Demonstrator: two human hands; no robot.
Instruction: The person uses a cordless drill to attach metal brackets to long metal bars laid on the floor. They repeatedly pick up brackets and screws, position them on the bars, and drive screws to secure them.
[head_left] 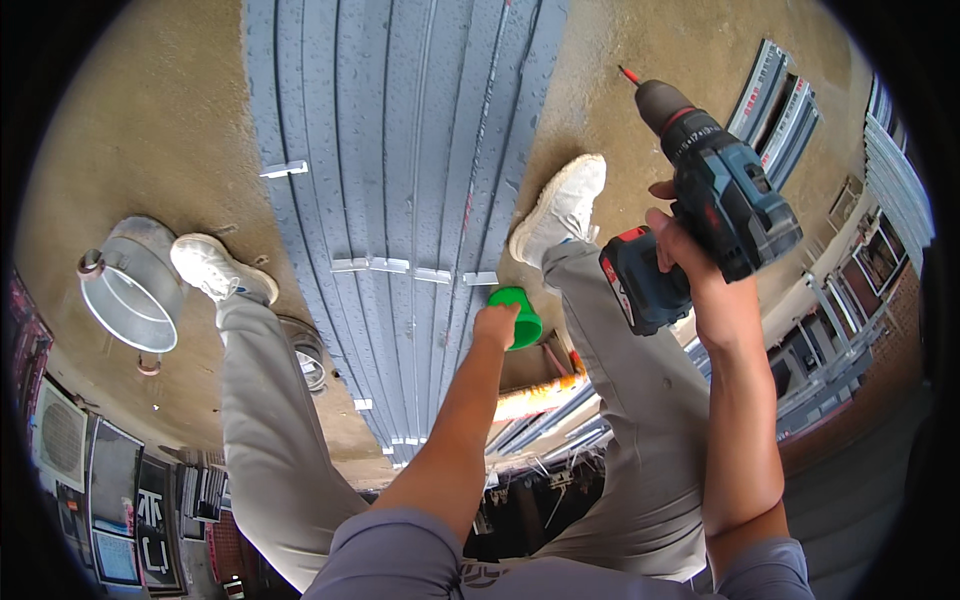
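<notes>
My right hand (685, 255) is wrapped round the grip of a dark blue and black cordless drill (725, 185). A red-tipped bit points up and left from its chuck, and the battery pack hangs beneath. Lower down, my left hand (497, 324) closes on the rim of a green plastic cup (520, 312), whose contents I cannot make out. Beside the cup lies a row of long grey metal profiles (400, 130), beaded with water drops. Several small pale clip-like pieces sit across them, among them one clip (432, 275) near my left hand and another clip (284, 170) farther off.
A metal pot (130, 290) stands on the wet brown floor at left, near my white shoe (215, 265). My other shoe (562, 205) is right of the profiles. Shorter profile bundles (775, 105) lie at far right. Framed panels (115, 500) stand at lower left.
</notes>
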